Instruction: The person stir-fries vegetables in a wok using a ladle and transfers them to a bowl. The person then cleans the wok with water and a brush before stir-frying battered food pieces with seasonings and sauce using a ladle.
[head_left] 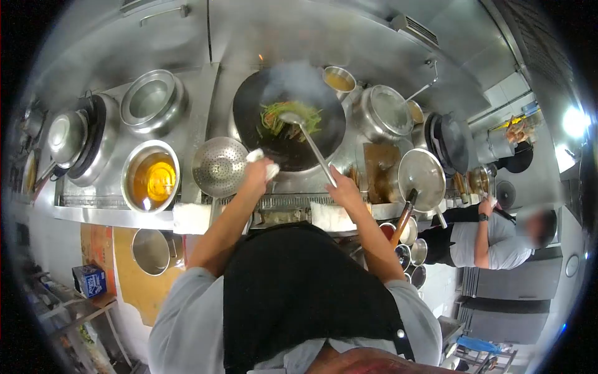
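Note:
A large dark wok (249,93) sits on the range, with steam rising from it. Green vegetable strips with some reddish pieces (311,116) lie inside. My right hand (344,189) is closed round the handle of a long metal ladle (316,148), whose bowl rests among the vegetables. At the wok's near left edge, my left hand (256,173) is closed on a white cloth (271,169); the wok's rim there is partly hidden by the cloth and hand.
Left of the wok are a perforated strainer (219,167) and a pot of yellow oil (156,177). On the right are a mesh strainer (422,177), a lidded pot (386,109) and a small pot (339,79). Another person (498,240) stands far right.

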`<state>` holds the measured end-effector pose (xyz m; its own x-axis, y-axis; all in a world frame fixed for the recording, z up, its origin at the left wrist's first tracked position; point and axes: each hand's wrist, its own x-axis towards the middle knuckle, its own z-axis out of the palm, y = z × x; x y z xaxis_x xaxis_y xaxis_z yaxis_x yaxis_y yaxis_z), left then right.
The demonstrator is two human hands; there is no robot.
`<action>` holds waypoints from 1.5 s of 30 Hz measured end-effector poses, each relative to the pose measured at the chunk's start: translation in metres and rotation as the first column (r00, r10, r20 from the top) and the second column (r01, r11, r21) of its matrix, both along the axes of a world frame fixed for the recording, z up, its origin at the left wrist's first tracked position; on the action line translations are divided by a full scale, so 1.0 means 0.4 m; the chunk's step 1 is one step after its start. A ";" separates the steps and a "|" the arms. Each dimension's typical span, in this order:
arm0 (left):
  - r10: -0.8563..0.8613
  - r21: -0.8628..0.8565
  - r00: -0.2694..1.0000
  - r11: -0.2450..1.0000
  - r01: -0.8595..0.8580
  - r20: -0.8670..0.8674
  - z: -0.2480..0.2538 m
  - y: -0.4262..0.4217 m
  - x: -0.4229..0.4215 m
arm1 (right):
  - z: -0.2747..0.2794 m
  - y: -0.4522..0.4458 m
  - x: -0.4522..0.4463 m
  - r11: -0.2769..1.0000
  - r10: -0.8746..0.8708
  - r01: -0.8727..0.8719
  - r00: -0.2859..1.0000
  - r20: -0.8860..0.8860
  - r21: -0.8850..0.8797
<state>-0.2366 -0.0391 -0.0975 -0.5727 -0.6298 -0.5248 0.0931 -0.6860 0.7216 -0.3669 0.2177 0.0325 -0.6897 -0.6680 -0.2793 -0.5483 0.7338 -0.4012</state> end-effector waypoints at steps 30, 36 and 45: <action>-0.235 0.053 0.972 0.971 0.234 0.000 0.117 0.014 0.063 | 0.118 0.144 0.113 0.989 -0.036 0.106 0.859 0.511 -0.107; -0.111 -0.003 0.994 0.994 0.111 -0.020 0.014 0.084 0.209 | 0.092 0.062 0.008 0.910 -0.008 0.005 1.000 -0.005 -0.415; -0.120 0.006 0.993 0.993 0.120 -0.024 0.064 -0.018 0.017 | 0.115 -0.029 -0.012 0.798 -0.099 0.154 0.987 0.126 -0.582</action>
<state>-0.2300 -0.0463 -0.0719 -0.6560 -0.5519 -0.5148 0.0269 -0.6988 0.7149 -0.3718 0.2060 0.0784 -0.7719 -0.6309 0.0779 -0.4108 0.4015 -0.8185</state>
